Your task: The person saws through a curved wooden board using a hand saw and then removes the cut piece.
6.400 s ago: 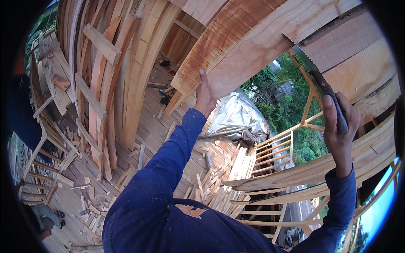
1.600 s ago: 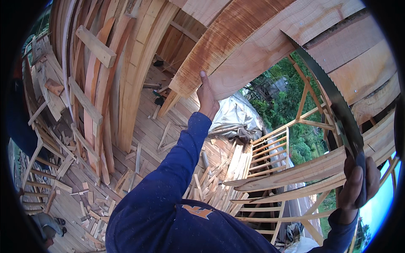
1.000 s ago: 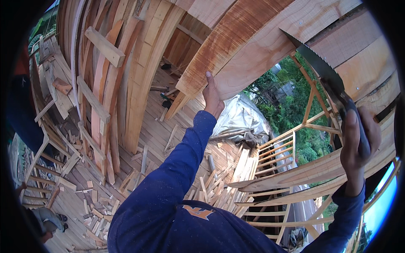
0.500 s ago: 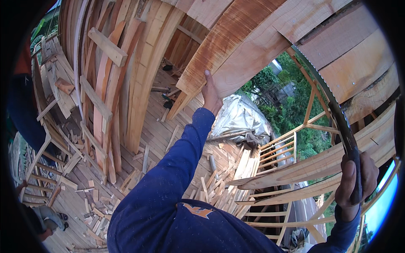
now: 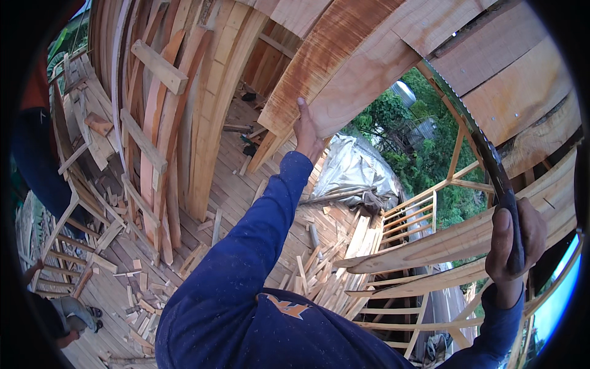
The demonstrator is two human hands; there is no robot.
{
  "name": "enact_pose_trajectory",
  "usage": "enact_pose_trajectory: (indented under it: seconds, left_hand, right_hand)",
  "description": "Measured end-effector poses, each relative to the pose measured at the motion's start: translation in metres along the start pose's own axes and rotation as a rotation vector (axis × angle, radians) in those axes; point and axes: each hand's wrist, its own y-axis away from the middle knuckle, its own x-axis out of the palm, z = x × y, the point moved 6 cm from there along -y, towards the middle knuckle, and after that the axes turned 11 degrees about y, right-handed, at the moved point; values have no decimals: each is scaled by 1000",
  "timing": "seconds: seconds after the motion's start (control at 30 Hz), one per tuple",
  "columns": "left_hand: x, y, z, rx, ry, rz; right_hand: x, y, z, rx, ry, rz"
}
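Note:
My left hand (image 5: 307,134) grips the lower end of a wide wooden plank (image 5: 362,92), its thumb laid on the face and its fingers hidden behind. Darker brown wood borders that plank on its left. On the right, my right hand (image 5: 517,241) is closed round the dark handle of a handsaw (image 5: 482,147). The long toothed blade curves up and left in this view, and its far end meets the plank's edge at a cut line.
Overlapping boards (image 5: 510,92) fill the upper right, with two long planks (image 5: 424,246) below them. Timbers (image 5: 209,111) stand at left. Offcuts litter the wooden floor (image 5: 246,197) beside a silver sheet (image 5: 353,166). Another person's legs (image 5: 46,166) show at far left.
My right hand and the saw have moved slightly up and forward along the blade's line. My left hand keeps its hold on the plank. The whole view has shifted a little.

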Motion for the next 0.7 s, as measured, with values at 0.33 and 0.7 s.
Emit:
enact_pose_trajectory:
  seconds: [0.33, 0.7]
  left_hand:
    - [3, 2, 2, -25, -12, 17]
    - [4, -4, 20, 22, -30, -22]
  right_hand:
    - [66, -53, -12, 118, -258, -3]
    - [23, -52, 2, 73, -115, -123]
